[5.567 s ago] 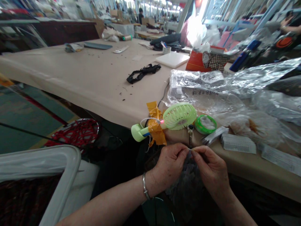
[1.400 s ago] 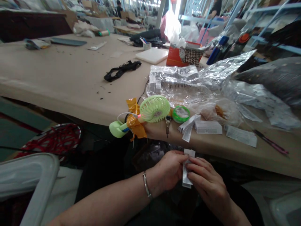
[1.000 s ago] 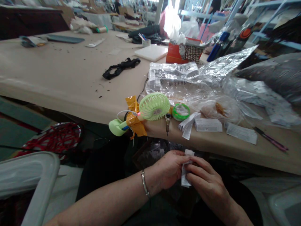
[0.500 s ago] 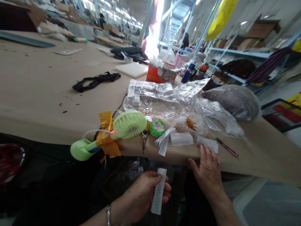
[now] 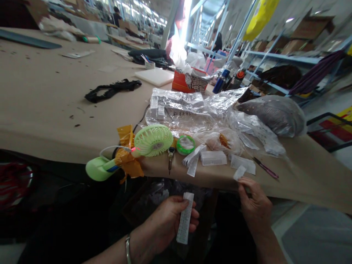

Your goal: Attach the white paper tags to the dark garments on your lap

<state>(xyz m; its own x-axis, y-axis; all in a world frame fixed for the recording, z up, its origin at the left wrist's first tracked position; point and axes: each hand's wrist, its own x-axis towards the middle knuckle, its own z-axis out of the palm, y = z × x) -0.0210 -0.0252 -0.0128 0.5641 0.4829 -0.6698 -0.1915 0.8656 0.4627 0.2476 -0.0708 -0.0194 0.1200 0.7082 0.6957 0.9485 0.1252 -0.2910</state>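
My left hand [image 5: 173, 220], with a bangle at the wrist, is closed round a stack of narrow printed labels [image 5: 184, 220] below the table edge. At the table's front edge, my right hand [image 5: 254, 201] pinches a small white label [image 5: 239, 173] between thumb and fingers. Just behind it lies a flat pile of printed labels [image 5: 243, 163]. Left of that sit another label pile [image 5: 213, 158] and a fanned bunch of label strips [image 5: 194, 160]. Purple-handled tweezers or small snips [image 5: 266, 168] rest to the right; I cannot tell which.
A green fan [image 5: 154, 140] is taped at the table edge, with a pointed tool [image 5: 170, 159] and a green round tub [image 5: 185, 145] beside it. Clear plastic bags [image 5: 189, 121] lie behind. A black cloth strip [image 5: 112, 90] is further left.
My right hand has gone from lying on the right label pile to pinching one label, drawn slightly toward me. The left hand keeps its stack nearly still. The view has shifted slightly.
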